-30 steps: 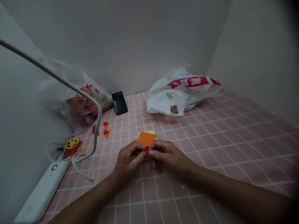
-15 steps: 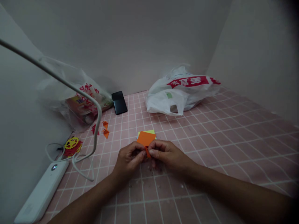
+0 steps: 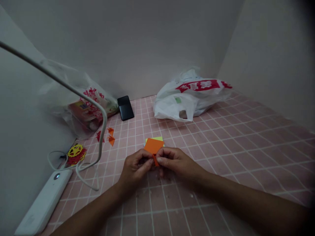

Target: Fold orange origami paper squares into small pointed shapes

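Observation:
A small folded piece of orange paper [image 3: 155, 160] is pinched between both hands, low over the pink tiled surface. My left hand [image 3: 137, 166] is closed on its left side, thumb and forefinger together. From the right, my right hand [image 3: 172, 159] grips the same paper with thumb and fingers. Just beyond the fingertips lies a flat orange paper sheet [image 3: 154, 145], on top of a yellow-green sheet [image 3: 159, 139]. Fingers hide part of the folded paper.
Small orange folded papers [image 3: 111, 140] and a red one [image 3: 98, 135] lie to the left. Behind them are a clear plastic bag [image 3: 81, 111] and a black phone [image 3: 126, 108]. A white bag [image 3: 177, 106] sits at the back. A cable [image 3: 104, 127] loops near a white power bank [image 3: 44, 203].
Almost nothing differs. Both hands keep their place, and the folded orange paper between the fingertips has shifted at most very slightly.

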Motion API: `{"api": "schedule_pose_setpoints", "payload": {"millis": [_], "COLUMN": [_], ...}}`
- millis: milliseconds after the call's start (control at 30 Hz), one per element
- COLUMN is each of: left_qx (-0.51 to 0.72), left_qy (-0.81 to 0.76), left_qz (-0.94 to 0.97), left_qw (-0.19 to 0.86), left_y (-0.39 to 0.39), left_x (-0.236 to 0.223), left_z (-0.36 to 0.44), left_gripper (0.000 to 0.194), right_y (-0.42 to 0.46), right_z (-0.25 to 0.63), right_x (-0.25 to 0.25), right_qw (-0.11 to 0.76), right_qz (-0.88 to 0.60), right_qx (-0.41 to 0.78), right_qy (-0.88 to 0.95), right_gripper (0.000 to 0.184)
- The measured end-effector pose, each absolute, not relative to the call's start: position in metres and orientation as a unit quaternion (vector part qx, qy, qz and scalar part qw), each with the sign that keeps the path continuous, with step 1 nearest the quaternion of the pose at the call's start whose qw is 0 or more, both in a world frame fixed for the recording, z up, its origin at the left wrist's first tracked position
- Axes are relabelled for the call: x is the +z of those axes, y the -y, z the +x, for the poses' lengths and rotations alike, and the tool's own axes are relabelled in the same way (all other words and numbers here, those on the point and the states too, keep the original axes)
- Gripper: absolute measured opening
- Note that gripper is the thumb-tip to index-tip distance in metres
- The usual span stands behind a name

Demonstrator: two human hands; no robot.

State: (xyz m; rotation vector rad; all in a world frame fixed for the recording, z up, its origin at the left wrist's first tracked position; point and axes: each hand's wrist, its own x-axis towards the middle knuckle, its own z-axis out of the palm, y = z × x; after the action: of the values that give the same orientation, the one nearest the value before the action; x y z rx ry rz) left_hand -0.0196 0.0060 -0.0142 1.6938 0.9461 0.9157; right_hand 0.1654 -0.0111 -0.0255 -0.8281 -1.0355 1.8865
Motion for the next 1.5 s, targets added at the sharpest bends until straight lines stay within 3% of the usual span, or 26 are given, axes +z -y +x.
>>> {"api": "schedule_pose_setpoints", "payload": {"millis": [767,900,1067,1233,1367,1500], "left_qx": [0.370,0.363,0.345,0.344,0.349,0.372], "left_qy": [-0.383,-0.398,-0.415,-0.410,-0.409,-0.380], "left_qz": [0.688,0.714,0.759,0.782,0.789,0.812], "left_qw": [0.494,0.447,0.364,0.319,0.297,0.241], "left_y": [-0.006,-0.005,-0.003,-0.001,0.000,-0.002], "left_x": [-0.016,-0.011,-0.007,-0.008,-0.009,-0.010], "left_z": [-0.021,-0.019,-0.017,-0.016,-0.016,-0.016], "left_gripper": [0.007,0.007,0.008,0.009,0.011,0.010], "right_y": [0.012,0.014,0.014,0.016,0.019,0.015], "right_z": [0.164,0.164,0.167,0.167,0.166,0.165], "right_x": [-0.023,-0.019,-0.013,-0.014,-0.014,-0.015], "right_qw": [0.406,0.414,0.431,0.423,0.434,0.457], "right_qz": [-0.345,-0.373,-0.412,-0.414,-0.449,-0.481], "right_qx": [0.735,0.683,0.513,0.449,0.434,0.501], "right_qy": [0.419,0.472,0.617,0.669,0.649,0.555], "right_gripper": [0.019,0.016,0.011,0.010,0.013,0.014]}}
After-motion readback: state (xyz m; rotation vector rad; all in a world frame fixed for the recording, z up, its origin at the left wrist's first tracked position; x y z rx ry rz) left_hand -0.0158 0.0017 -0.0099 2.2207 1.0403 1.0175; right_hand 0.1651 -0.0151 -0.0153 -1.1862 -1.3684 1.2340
